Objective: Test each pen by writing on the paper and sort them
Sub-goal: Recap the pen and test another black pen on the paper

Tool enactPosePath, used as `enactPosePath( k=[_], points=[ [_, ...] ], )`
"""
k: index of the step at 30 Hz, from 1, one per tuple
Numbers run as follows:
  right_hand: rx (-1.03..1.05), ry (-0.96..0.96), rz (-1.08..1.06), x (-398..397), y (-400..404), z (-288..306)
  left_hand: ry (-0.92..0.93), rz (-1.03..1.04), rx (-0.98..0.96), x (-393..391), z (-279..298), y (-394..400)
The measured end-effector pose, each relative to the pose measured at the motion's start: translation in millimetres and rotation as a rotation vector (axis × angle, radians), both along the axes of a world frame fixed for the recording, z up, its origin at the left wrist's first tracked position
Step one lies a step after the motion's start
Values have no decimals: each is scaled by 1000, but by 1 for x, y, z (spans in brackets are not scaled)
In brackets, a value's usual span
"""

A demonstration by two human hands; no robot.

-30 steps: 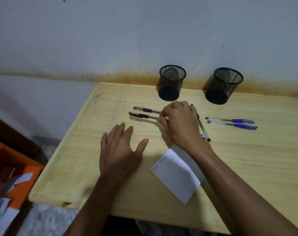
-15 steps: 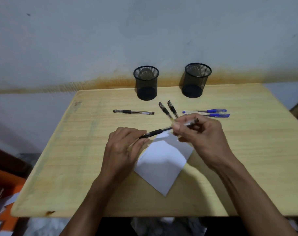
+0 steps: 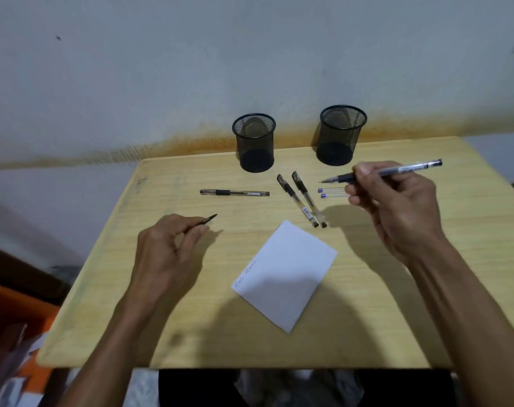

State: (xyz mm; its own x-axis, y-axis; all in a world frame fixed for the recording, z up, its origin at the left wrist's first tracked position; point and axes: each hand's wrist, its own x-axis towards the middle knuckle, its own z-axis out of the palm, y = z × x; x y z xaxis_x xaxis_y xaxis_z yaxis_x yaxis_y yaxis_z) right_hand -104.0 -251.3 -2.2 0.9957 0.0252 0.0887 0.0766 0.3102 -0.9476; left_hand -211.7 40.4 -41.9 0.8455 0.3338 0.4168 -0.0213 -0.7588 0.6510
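On the tabletop (image 3: 396, 289), the paper (image 3: 288, 274) lies near the front edge. The right hand (image 3: 396, 207) pinches the uncapped pen (image 3: 385, 171) above the right side; the left hand (image 3: 167, 248) pinches its cap (image 3: 210, 218). Best to lower the tip onto bare paper, pressing lightly.

2 cups (image 3: 254, 142) stand behind the pens (image 3: 301, 198); the paper (image 3: 285, 274) lies nearer, on the table (image 3: 426, 289).

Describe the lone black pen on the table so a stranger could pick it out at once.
Start at the left mesh cup by the wall on the wooden table. In front of it, slightly to its left, lies the lone black pen, flat and crosswise. Unlike the slanted pair of black pens to its right, it lies alone, touching nothing.
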Motion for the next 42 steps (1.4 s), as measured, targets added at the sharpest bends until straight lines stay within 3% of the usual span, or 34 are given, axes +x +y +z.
enactPosePath(
  k=[3, 9, 17, 19, 22, 25, 30, 38, 42],
  points=[
    [-36, 24, 73, -4, 5, -6, 125, 55, 16, 4, -12, 12],
    [-297, -7, 119, -38, 32, -29, 177, 122, 224, 18, -41, 19],
    [-501, -21, 325, -45, 52, -42, 179, 107, 178, 16, -43, 22],
    [-548, -43, 349, -43, 58, -43, 62, 44, 113, 8, -39, 10],
    [-598, -98, 362, -37, 66, -40, -72, -237, 251, -1, -43, -7],
    [-671, -151, 387, -29, 74, -45, 11, -415, 232, -5, -54, -9],
    [-734, -199, 380, -22, 79, -66, 63, -480, 346, -6, -56, -6],
    [-662, -159, 370, -13, 78, -81, 130, -458, 301, -7, -57, -7],
    [-717, -264, 354, -14, 82, -82, 137, -458, 303, -7, -57, -7]
  ],
)
